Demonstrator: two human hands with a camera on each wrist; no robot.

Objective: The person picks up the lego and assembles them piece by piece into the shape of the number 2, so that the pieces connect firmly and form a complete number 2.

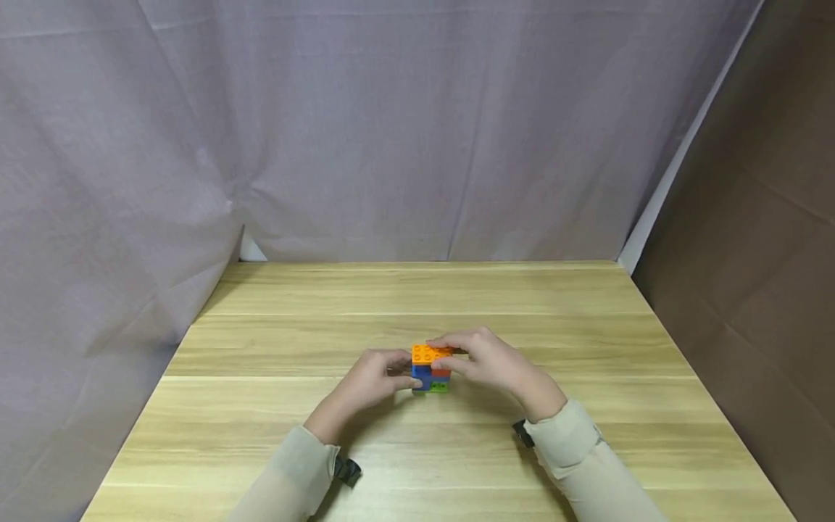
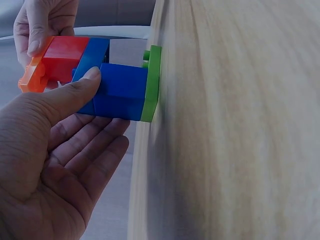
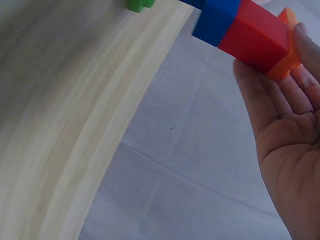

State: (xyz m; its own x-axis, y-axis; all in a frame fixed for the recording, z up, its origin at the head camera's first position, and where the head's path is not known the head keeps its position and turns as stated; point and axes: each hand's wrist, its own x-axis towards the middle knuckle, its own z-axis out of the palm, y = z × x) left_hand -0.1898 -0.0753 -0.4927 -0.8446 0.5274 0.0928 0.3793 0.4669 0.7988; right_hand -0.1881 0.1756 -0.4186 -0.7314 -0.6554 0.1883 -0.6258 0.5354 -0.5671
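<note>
A small stack of toy building bricks stands upright near the middle of the table. At its base is a thin green brick (image 2: 153,85). Above that come a blue brick (image 2: 122,87), another blue layer, and a red brick (image 2: 65,52) to one side. An orange brick (image 1: 424,354) tops the stack, studs up. My left hand (image 1: 372,380) pinches the blue part from the left, thumb on the near face and fingers behind. From the right, my right hand (image 1: 496,366) grips the orange brick between thumb and fingers; the far fingertips are partly hidden.
The wooden table (image 1: 274,435) reaches back to a grey curtain (image 1: 365,138). A brown cloth (image 1: 750,217) hangs along the right side. Dark straps (image 1: 348,471) show at both wrists, by the light sleeves.
</note>
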